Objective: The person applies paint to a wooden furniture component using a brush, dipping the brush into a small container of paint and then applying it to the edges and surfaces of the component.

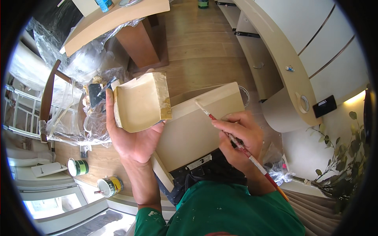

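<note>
My left hand (pixel 138 143) holds up a small cut-down cardboard box (pixel 138 104), its inside coated with cream paint. The thumb and fingers grip it from below and at the sides. A thin paintbrush (pixel 258 164) with a red-and-white, paint-spattered handle is pinched in my right hand (pixel 242 135). Its cream-coated tip points up and left, over the front edge of a beige drawer (pixel 189 135) that lies across my lap. From this view I cannot tell whether the bristles touch the drawer.
Paint cans (pixel 110 186) stand on the floor at left, near a plastic-wrapped chair (pixel 49 100). A wooden table (pixel 118 29) is at far left. The curved beige cabinet (pixel 283 67) at right carries a tape roll (pixel 304 103) and a phone (pixel 325 106). A leafy plant (pixel 350 157) stands at right.
</note>
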Available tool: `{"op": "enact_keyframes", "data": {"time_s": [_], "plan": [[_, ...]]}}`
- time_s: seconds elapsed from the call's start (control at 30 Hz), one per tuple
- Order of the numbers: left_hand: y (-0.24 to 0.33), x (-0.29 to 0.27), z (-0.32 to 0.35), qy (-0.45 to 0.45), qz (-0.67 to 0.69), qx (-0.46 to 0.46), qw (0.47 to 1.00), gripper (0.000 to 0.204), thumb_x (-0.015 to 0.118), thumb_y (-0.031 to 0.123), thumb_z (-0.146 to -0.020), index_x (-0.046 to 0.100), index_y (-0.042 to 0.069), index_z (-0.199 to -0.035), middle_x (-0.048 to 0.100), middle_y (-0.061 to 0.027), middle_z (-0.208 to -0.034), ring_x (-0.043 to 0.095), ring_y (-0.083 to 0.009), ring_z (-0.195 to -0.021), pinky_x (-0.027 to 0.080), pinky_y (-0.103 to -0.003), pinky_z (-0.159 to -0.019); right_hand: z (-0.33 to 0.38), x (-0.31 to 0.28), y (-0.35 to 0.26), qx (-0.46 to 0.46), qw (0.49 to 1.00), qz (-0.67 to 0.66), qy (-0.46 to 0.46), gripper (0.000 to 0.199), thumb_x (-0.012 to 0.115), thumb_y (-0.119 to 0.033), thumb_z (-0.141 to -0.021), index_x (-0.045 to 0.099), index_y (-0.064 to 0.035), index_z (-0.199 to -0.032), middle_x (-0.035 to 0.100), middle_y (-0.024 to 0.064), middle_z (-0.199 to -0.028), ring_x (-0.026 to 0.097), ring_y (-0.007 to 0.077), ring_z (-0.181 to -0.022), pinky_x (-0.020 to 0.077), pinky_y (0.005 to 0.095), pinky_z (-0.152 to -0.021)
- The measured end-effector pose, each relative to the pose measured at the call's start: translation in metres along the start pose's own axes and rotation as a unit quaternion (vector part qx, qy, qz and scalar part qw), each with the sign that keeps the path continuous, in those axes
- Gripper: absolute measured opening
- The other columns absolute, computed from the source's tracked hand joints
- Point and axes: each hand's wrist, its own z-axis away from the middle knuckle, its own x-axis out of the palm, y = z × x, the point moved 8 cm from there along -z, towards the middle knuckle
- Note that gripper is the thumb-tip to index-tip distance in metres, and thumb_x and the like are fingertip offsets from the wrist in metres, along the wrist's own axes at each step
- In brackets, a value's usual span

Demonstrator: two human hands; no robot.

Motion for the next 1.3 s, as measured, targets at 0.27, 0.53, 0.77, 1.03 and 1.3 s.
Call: {"op": "enact_keyframes", "data": {"time_s": [0.27, 0.53, 0.77, 1.03, 1.3], "plan": [[0.000, 0.004, -0.002, -0.010, -0.014, -0.006, 1.000, 0.066, 0.048, 0.062, -0.108, 0.059, 0.011, -0.149, 0.064, -0.0109, -0.149, 0.064, -0.0296, -0.129, 0.052, -0.049, -0.102, -0.006, 0.016, -0.006, -0.017, 0.999, -0.027, 0.000, 0.041, 0.074, 0.012, -0.074, 0.080, -0.0054, -0.111, 0.069, 0.0098, -0.100, 0.065, 0.0253, -0.087, 0.0523, 0.0347, -0.074], [0.001, 0.000, -0.003, -0.014, -0.015, -0.007, 1.000, 0.064, 0.048, 0.061, -0.109, 0.061, 0.012, -0.147, 0.065, -0.0101, -0.148, 0.063, -0.0294, -0.131, 0.052, -0.051, -0.103, -0.007, 0.019, -0.013, -0.038, 0.998, -0.056, -0.002, 0.041, 0.074, 0.012, -0.076, 0.081, -0.0047, -0.113, 0.069, 0.0105, -0.100, 0.065, 0.0218, -0.080, 0.0513, 0.0312, -0.070], [0.001, 0.000, -0.003, -0.033, -0.034, -0.007, 0.999, 0.060, 0.048, 0.060, -0.109, 0.063, 0.014, -0.145, 0.067, -0.0082, -0.144, 0.065, -0.0284, -0.129, 0.052, -0.050, -0.103, -0.001, -0.011, 0.019, 0.021, 1.000, 0.002, 0.021, 0.034, 0.071, 0.009, -0.080, 0.081, -0.0018, -0.110, 0.069, 0.0124, -0.101, 0.069, 0.0204, -0.087, 0.0554, 0.0303, -0.076], [0.002, -0.001, -0.002, -0.023, -0.045, 0.002, 0.999, 0.059, 0.051, 0.058, -0.109, 0.062, 0.013, -0.145, 0.065, -0.0089, -0.147, 0.062, -0.0283, -0.133, 0.052, -0.049, -0.105, 0.002, -0.042, 0.044, 0.054, 0.995, 0.012, 0.080, 0.033, 0.074, 0.008, -0.081, 0.080, -0.0035, -0.111, 0.067, 0.0101, -0.098, 0.067, 0.0209, -0.085, 0.0533, 0.0311, -0.072], [-0.004, 0.013, -0.001, -0.076, -0.038, -0.019, 0.996, 0.072, 0.051, 0.055, -0.110, 0.045, 0.002, -0.158, 0.055, -0.0193, -0.153, 0.058, -0.0372, -0.131, 0.051, -0.051, -0.107, -0.001, -0.068, 0.068, 0.064, 0.990, 0.013, 0.125, 0.032, 0.072, 0.009, -0.081, 0.080, -0.0030, -0.110, 0.068, 0.0111, -0.097, 0.066, 0.0190, -0.081, 0.0517, 0.0289, -0.069]]}}
